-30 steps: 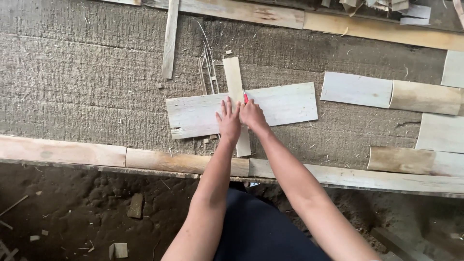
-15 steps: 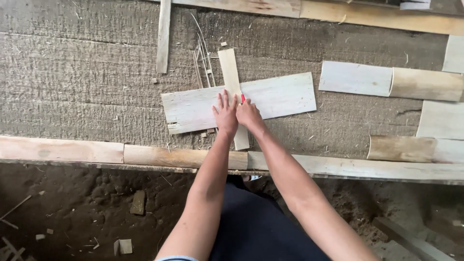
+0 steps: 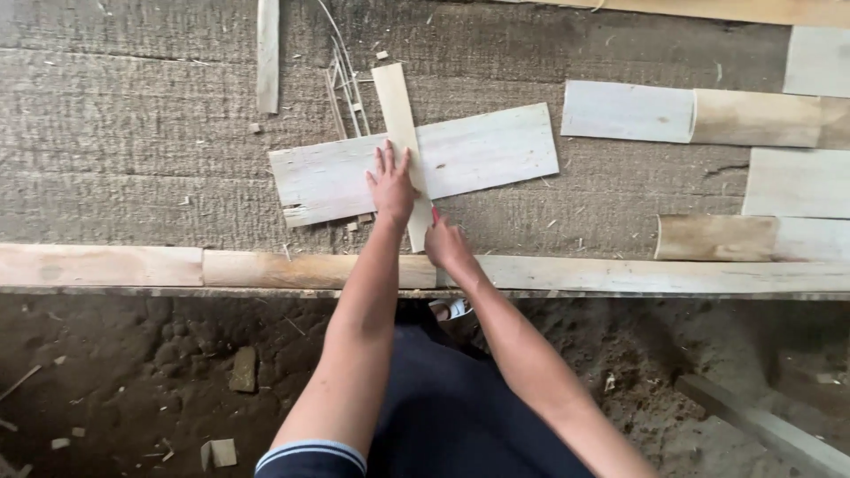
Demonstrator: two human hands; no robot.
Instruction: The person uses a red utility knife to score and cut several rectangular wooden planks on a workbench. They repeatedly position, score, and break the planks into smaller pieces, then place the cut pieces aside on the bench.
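Rough grey tabletop (image 3: 133, 133) carries a pale flat board (image 3: 478, 159) crossed by a narrow wooden strip (image 3: 400, 124). Left hand (image 3: 391, 186) presses both, fingers spread flat. Right hand (image 3: 447, 243) grips a red marker (image 3: 435, 215) beside the strip's lower end.

No packages, labels, signs or screens show anywhere in this view; only bare wood pieces, rough matting and dirt appear.

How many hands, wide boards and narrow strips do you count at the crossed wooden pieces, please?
Hands: 2 (left hand, right hand)
Wide board: 1
Narrow strip: 1
Total: 4
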